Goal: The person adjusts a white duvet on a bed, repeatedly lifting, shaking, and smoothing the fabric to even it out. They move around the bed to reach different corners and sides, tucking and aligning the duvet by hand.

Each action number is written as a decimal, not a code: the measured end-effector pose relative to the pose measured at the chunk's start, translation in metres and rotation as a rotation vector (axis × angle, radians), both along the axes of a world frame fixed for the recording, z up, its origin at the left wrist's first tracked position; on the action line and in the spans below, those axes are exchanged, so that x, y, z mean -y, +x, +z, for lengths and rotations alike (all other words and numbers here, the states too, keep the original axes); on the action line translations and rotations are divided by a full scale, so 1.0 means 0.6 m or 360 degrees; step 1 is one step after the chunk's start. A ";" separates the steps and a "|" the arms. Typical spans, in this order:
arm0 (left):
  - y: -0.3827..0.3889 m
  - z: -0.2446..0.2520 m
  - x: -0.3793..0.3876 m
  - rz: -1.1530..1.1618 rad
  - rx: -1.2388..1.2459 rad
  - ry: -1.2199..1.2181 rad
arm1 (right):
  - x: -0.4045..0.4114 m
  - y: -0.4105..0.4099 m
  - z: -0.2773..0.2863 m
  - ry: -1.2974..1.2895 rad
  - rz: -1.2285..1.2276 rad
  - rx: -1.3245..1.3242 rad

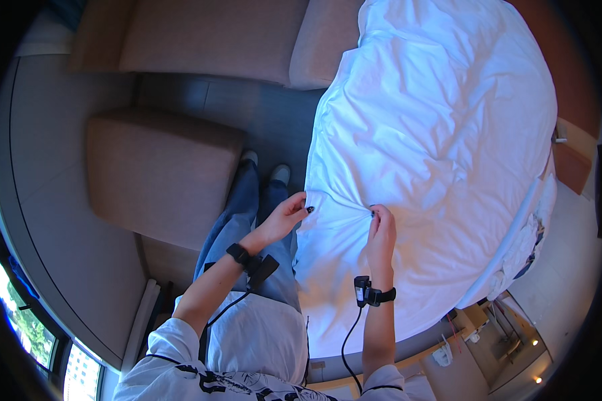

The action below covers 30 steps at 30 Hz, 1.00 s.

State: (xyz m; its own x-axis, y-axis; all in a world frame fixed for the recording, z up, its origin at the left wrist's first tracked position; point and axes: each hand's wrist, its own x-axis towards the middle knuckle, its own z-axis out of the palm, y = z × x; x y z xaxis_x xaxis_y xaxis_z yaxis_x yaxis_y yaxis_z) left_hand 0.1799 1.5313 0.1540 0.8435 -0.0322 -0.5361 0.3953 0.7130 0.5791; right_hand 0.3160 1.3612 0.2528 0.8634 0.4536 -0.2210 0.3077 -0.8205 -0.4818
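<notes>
A large white duvet, wrinkled all over, is spread over the bed before me. My left hand pinches its near left edge between thumb and fingers. Further right, my right hand grips a gathered fold of the same cloth, and creases run out from that pinch. Both wrists carry a black strap with a small device and a cable.
A brown upholstered ottoman stands left of my legs, and a brown sofa lies beyond it. Dark floor shows between them and the bed. Windows are at the lower left.
</notes>
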 end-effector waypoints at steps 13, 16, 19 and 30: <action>0.071 -0.004 0.093 -0.0161 -0.0371 0.0845 | 0.022 0.013 0.000 0.0008 -0.0333 -0.0163; 0.071 0.021 0.083 -0.0325 -0.0641 0.0895 | -0.010 0.037 -0.005 -0.0110 0.0051 0.0062; 0.081 0.037 0.083 -0.0251 -0.0485 0.0924 | -0.038 0.049 -0.013 -0.0267 0.0257 -0.0033; 0.081 0.018 0.108 -0.0289 -0.0622 0.1216 | -0.010 0.052 -0.055 -0.0753 0.0353 0.0345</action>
